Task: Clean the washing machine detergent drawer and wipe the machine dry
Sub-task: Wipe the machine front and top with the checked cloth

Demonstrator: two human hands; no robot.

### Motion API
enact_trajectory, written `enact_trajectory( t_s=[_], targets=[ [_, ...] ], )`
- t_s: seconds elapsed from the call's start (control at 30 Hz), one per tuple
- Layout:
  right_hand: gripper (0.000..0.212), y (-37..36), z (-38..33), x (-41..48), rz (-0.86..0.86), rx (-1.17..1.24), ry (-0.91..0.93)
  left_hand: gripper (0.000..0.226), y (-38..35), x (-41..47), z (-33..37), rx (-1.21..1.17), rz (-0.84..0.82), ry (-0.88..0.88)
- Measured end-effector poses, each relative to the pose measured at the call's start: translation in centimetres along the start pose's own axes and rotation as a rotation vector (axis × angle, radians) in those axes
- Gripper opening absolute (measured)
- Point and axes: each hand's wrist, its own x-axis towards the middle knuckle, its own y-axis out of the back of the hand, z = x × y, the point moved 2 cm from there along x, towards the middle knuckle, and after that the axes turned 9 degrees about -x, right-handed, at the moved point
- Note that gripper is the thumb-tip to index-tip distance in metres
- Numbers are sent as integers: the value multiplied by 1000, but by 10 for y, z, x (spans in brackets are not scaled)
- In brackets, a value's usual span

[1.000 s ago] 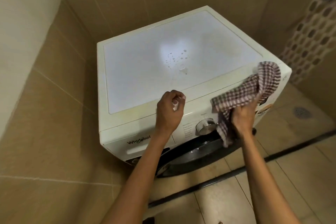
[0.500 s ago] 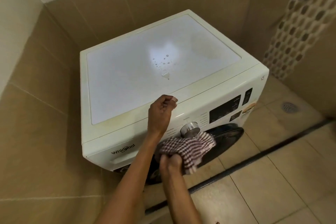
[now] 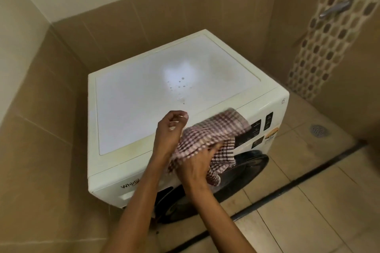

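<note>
The washing machine (image 3: 144, 109) stands in a corner of tiled walls, and its white top faces the camera. Some small water drops (image 3: 179, 86) lie near the middle of the top, a little toward the front edge.

The left hand (image 3: 169, 129) is above the front edge of the top, about in the middle of this edge. Its fingers (image 3: 181, 115) are curled inward and the thumb comes close to the fingertips. I cannot tell if something small is pinched between them.

The right hand (image 3: 196, 168) is lower, in front of the control panel (image 3: 254, 131). Its fingers are closed around a checked cloth (image 3: 209, 135) and hold it bunched. The cloth spreads up from this hand over the front edge of the top and covers the left part of the panel. Its lower end hangs in front of the dark round door (image 3: 242, 172). The cloth is just beside the left hand, perhaps touching it.

The detergent drawer (image 3: 115, 190) is at the front left corner of the machine, under the brand name. It looks closed and flush with the front. The left forearm crosses its right end.

On the floor to the right of the machine there is a round drain (image 3: 317, 130). On the right wall runs a mosaic strip (image 3: 320, 51) with a metal handle (image 3: 335, 8) on it.
</note>
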Motion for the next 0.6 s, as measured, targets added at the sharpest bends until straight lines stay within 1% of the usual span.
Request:
enact_trajectory(
  t_s=[0.03,0.07,0.1,0.17,0.23,0.3,0.33,0.4,0.47,0.5,0.53,0.57,0.6],
  targets=[
    [47,14,4,4,89,42,112,7,-5,-2,2,87,47,-67],
    [49,17,5,8,230,66,227,9,-12,-4,3,169,63,-118],
    [50,21,10,12,286,74,330,11,-18,-6,3,254,49,-172],
    [54,22,25,25,183,20,449,17,-34,-8,-2,461,-52,-268],
    [65,14,37,30,132,-93,457,25,-46,-7,-13,557,-168,-310],
    [67,11,60,38,161,-29,419,34,-62,-9,-18,534,-272,-309],
    [65,5,75,45,214,2,393,38,-72,-8,-19,522,-321,-316],
    [58,6,109,61,226,48,274,47,-98,-6,-20,547,-428,-333],
    [63,2,148,80,264,112,192,56,-122,-1,-21,591,-511,-349],
    [72,-3,168,92,263,165,132,55,-132,2,-22,598,-533,-344],
    [87,-5,187,103,220,280,13,51,-140,7,-21,587,-537,-324],
    [109,-17,205,112,197,368,-99,48,-147,10,-18,567,-526,-302],
    [123,-18,216,119,194,482,-230,44,-151,13,-14,542,-499,-278]
  ],
)
